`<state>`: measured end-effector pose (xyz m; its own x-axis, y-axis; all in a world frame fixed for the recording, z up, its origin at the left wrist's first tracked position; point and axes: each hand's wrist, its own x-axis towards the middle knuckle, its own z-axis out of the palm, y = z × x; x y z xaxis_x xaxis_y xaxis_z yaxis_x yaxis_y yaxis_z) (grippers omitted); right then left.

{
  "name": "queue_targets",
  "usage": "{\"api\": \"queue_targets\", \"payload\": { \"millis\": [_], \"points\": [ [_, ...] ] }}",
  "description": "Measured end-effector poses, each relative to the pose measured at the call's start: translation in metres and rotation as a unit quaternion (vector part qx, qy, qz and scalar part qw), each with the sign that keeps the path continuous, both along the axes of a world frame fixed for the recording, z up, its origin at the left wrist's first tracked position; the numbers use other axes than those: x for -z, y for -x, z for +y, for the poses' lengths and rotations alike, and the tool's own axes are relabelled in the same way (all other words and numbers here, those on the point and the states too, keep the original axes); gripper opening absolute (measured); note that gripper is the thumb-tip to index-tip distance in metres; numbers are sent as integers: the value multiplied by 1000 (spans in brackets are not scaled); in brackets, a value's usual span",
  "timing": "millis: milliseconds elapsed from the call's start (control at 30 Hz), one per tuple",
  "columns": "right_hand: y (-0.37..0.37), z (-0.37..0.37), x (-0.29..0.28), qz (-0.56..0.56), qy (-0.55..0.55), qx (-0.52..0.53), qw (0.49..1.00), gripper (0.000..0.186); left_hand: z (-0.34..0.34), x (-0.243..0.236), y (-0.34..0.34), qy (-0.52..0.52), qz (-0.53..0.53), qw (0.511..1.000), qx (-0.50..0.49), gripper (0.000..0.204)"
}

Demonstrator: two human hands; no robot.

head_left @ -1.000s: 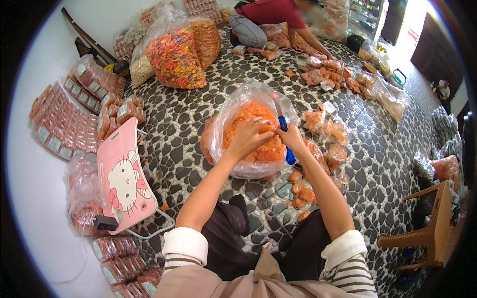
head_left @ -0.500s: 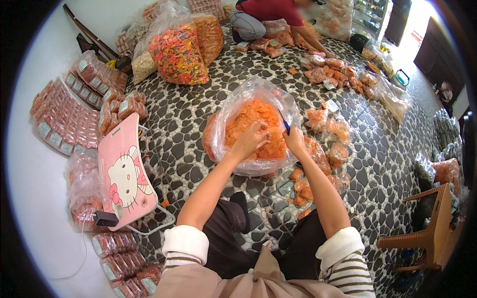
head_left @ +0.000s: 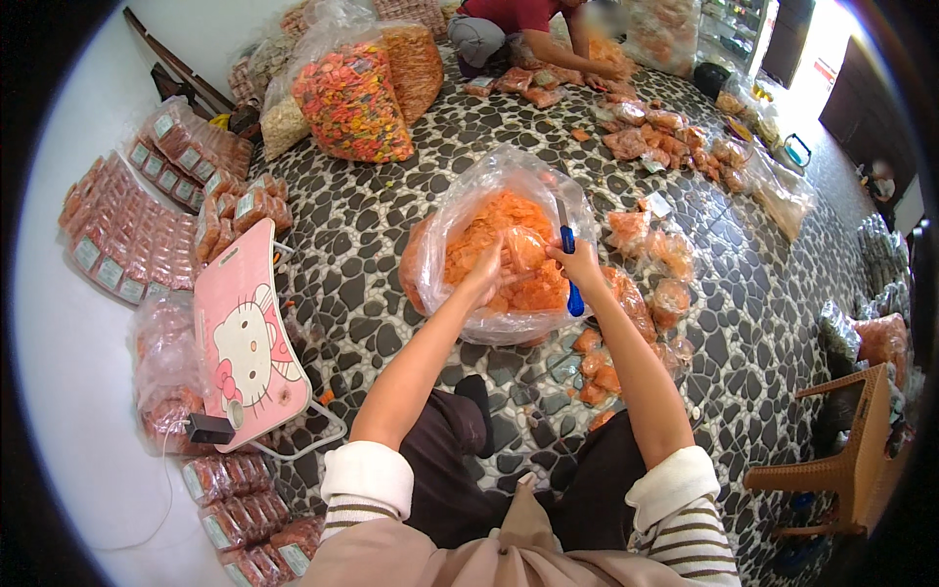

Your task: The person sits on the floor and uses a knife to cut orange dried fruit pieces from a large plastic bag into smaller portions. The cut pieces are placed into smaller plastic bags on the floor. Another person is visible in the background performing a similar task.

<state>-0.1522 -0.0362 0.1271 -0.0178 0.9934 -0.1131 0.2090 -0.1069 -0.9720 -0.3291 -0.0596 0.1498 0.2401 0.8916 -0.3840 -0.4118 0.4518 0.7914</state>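
A large clear plastic bag (head_left: 450, 196) of orange crisp pieces (head_left: 494, 210) stands open on the floor in front of me. My left hand (head_left: 489, 264) is inside it, its fingers on what looks like a small clear packet (head_left: 528, 249) among the pieces; how firmly they hold it is unclear. My right hand (head_left: 580, 266) grips a blue-handled cutting tool (head_left: 573, 301) at the bag's right side, blade upward. Small orange packets (head_left: 670, 298) lie just right of the bag.
A pink folding table (head_left: 245, 284) and stacked packets (head_left: 137, 235) line the left. Sacks of coloured snacks (head_left: 347, 98) stand behind. A co-worker in red (head_left: 514, 29) crouches at the back among packets (head_left: 655, 137). A brown plastic chair (head_left: 831, 460) is at right.
My left hand has dipped lower into the bag, where the clear packet now shows. The blue tool stays in my right hand, turning slightly. The co-worker has bent and reached further over the packets.
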Motion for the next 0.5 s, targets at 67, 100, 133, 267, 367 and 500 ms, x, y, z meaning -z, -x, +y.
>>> {"api": "queue_targets", "payload": {
  "millis": [67,100,133,267,367,500],
  "points": [
    [1,2,6,-80,10,43,996,20,0,-4,1,-10,11,1000,-13,43],
    [2,2,8,-101,0,41,994,20,-1,-4,1,-57,48,997,3,43],
    [2,1,10,-131,0,48,990,20,0,-2,2,-90,92,992,15,43],
    [4,1,14,-138,13,42,989,20,0,11,1,-248,312,917,-15,35],
    [3,4,19,60,88,18,994,21,1,16,-4,-285,313,903,-71,25],
    [0,8,27,26,34,35,998,21,2,10,-8,-265,263,920,-122,16]
  ]
}}
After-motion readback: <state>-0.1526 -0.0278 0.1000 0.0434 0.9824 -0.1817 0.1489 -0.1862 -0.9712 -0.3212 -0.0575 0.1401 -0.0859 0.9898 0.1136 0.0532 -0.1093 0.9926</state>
